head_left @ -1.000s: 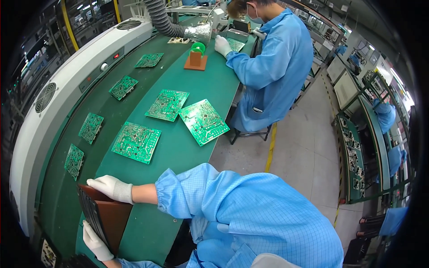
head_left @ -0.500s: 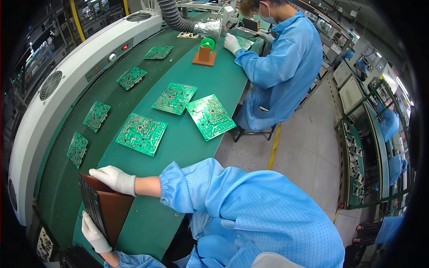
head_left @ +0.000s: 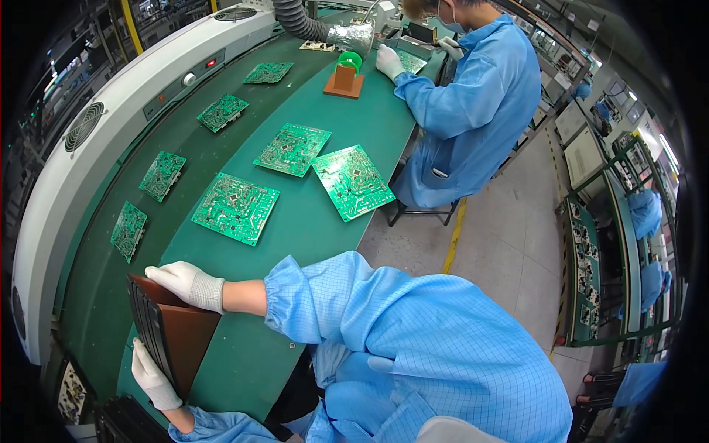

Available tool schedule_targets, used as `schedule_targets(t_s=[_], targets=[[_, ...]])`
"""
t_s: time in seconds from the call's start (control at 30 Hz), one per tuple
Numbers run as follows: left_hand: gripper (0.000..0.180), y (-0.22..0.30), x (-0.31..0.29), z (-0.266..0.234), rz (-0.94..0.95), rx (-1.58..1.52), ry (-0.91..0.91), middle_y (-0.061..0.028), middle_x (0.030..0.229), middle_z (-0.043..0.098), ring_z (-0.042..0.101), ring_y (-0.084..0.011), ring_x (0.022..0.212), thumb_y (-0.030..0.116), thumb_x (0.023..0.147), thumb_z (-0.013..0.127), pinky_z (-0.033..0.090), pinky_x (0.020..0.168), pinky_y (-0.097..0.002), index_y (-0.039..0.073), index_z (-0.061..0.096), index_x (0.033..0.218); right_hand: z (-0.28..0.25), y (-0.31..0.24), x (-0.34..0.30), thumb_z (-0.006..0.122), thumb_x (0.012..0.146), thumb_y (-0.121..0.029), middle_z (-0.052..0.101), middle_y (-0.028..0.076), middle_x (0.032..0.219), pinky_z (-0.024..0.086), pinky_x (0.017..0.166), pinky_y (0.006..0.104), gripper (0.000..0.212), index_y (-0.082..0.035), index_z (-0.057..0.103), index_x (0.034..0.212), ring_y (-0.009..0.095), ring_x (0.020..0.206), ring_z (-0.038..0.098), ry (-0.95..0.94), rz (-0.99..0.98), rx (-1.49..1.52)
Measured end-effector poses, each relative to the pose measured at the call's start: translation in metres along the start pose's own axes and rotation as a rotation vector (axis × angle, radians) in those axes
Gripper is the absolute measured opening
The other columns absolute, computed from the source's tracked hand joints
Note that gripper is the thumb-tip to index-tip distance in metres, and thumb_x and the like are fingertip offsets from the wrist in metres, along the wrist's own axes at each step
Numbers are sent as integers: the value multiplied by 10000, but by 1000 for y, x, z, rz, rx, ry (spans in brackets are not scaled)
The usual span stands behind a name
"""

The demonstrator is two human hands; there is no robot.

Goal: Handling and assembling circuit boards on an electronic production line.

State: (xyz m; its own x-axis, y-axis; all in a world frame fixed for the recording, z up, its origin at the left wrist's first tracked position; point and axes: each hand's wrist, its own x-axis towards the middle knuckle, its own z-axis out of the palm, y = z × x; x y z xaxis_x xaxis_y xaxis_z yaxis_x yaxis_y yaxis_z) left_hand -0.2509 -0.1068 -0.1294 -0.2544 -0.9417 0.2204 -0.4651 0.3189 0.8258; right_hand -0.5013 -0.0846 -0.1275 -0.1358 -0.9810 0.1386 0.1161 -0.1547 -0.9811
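Note:
My right hand (head_left: pixel 185 283), gloved in white, is closed over the far end of a brown panel piece with a black ribbed side (head_left: pixel 182 337). My left hand (head_left: pixel 153 373), also gloved, grips its near end along the black side, fingers together; the fingertips are partly hidden. Tilted between my hands, the piece shows broad brown faces and several black strips; its exact kind cannot be told. It is at the green bench's (head_left: pixel 251 369) left edge. Beyond my right hand, a green circuit board (head_left: pixel 235 209) lies on the bench, with two more boards (head_left: pixel 293 149) (head_left: pixel 353 182) behind it.
Smaller circuit boards (head_left: pixel 162 176) lie in a row on the dark green conveyor (head_left: pixel 96 295), under a white curved housing (head_left: pixel 55 184). A brown stand with a green spool (head_left: pixel 344 80) is farther back. A co-worker (head_left: pixel 473 103) in blue sits at the right edge handling a board.
The view has shifted slightly, so bench and boards sit a little higher in the picture. Both hands keep hold of the brown piece, which looks nearly unmoved.

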Motion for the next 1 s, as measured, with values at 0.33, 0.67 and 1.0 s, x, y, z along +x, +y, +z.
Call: schedule_targets(t_s=[0.33,0.67,1.0], targets=[[472,9,0,2,-32,-8,-44,-163,998,642,573,-195,889,291,1047,405,444,856,-293,-139,539,1188,0,3,1,429,993,-462,646,127,759,472,757,336,551,34,667,955,187,717,580,2,-6,16],[456,12,-2,7,-7,-12,-18,-158,979,646,579,-192,875,278,1047,405,449,844,-292,-136,544,1181,-1,0,-2,412,979,-447,611,156,713,462,742,357,553,39,643,854,218,674,549,40,-25,31],[451,20,-5,9,32,-14,32,-122,923,642,564,-166,826,290,1048,409,450,804,-288,-127,571,1104,0,-3,-4,406,980,-450,617,167,711,464,744,366,566,51,637,850,230,673,556,37,-46,30]])
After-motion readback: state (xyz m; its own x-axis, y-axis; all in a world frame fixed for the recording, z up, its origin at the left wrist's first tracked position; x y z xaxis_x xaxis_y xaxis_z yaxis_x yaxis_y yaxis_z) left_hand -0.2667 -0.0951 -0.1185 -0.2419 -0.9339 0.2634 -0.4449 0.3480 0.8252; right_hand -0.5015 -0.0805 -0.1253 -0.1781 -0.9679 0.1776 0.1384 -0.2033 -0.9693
